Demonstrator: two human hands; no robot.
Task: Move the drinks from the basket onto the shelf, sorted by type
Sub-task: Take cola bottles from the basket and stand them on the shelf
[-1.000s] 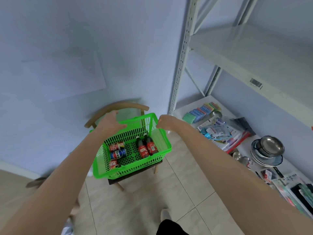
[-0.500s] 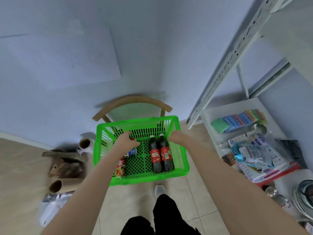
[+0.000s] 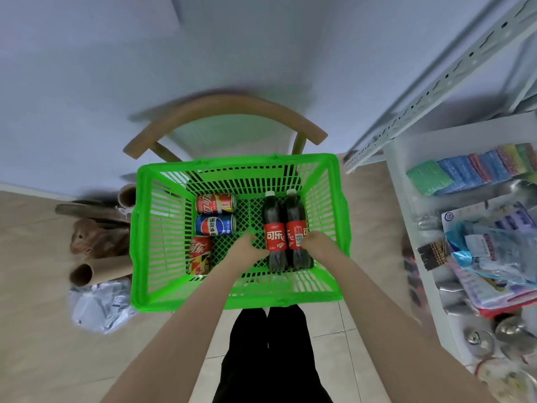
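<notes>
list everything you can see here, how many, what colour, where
basket: 1, green, on the chair
bottles: 2, dark with red labels, lying side by side in the basket's right part
red cans: 2, lying in the basket's left part, one far, one near
blue can: 1, lying between the red cans
chair: 1, brown wood, under the basket
shelf: 1, white, right
sponges: a row, green, blue and pink, on the shelf
packets: a pile, mixed colours, on the shelf
dishes: several, silver, near end of the shelf, blurred
tubes: several, brown, on the floor to the left
left hand: at the left bottle, grip unclear
right hand: at the right bottle, grip unclear
</notes>
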